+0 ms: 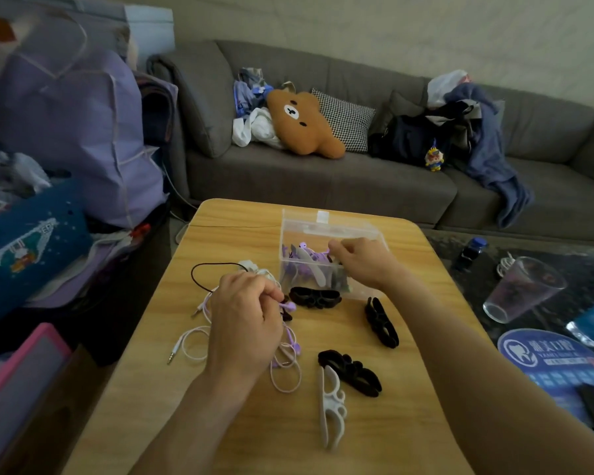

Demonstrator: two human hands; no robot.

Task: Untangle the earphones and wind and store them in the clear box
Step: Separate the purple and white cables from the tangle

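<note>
A tangle of pale purple and white earphone cables (199,341) lies on the wooden table (426,337), left of centre. My left hand (244,323) rests over the tangle and pinches a purple earbud (290,306) with curled fingers. The clear box (326,231) stands open at the far middle of the table, with purple and dark wound earphones inside. My right hand (360,260) reaches into the box, its fingers curled; what they hold is hidden. A thin black cord (203,269) loops beside the tangle.
Three black cable winders (314,297) (381,323) (350,371) and a white winder (331,406) lie on the table near me. To the right stand a glass cup (525,289) and a dark bottle (470,253). A grey sofa (323,180) is behind.
</note>
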